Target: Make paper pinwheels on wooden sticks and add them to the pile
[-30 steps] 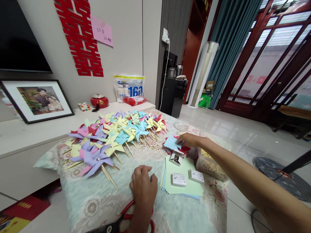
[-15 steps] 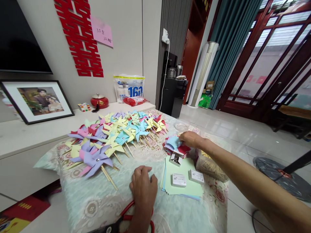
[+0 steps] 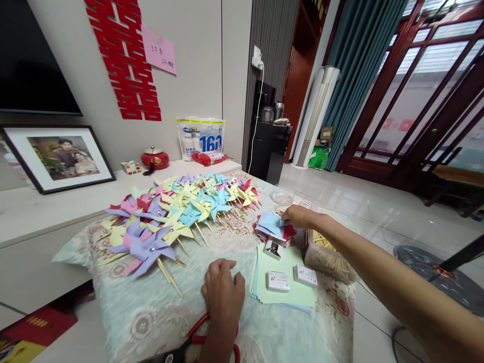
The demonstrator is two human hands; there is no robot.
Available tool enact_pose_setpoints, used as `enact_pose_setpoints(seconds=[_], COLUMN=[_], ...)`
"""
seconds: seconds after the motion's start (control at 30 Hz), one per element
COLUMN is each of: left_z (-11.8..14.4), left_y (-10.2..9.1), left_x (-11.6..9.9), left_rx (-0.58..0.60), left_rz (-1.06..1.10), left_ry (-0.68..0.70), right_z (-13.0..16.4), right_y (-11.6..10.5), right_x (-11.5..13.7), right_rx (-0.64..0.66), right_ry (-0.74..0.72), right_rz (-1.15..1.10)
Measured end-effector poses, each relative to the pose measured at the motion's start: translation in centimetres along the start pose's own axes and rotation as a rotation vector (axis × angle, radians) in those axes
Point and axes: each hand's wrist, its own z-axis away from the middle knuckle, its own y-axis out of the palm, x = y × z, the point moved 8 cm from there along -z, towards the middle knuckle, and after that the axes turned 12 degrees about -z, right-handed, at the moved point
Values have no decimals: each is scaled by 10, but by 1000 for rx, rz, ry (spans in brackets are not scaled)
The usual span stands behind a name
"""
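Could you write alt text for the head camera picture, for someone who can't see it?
The person's right hand pinches a blue sheet on a stack of cut coloured paper, while the left hand rests flat on the cloth-covered table. Paper pinwheels on sticks lie spread behind; red scissors sit near.

We stretch our right arm far forward, our right hand (image 3: 298, 216) palm down, fingers (image 3: 286, 219) pinched together at the tips. Our left hand (image 3: 224, 288) lies close in, palm down, fingers curled loosely, wrist straight.
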Motion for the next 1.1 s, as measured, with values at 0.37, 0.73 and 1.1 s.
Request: enact_pose_setpoints(seconds=[0.37,0.73,1.1], left_z=[0,5,89], left_y=[1,-20,-41], left_x=[2,-3,26], left_rx=[-8,88,86], left_rz=[22,-6,-254], left_ry=[-14,46,353], right_z=[24,55,121], right_y=[-59,-18,57], right_x=[25,108,161], right_rx=[-400,-614,-757], right_ry=[61,-123,-392], right_rz=[-86,-524,-692])
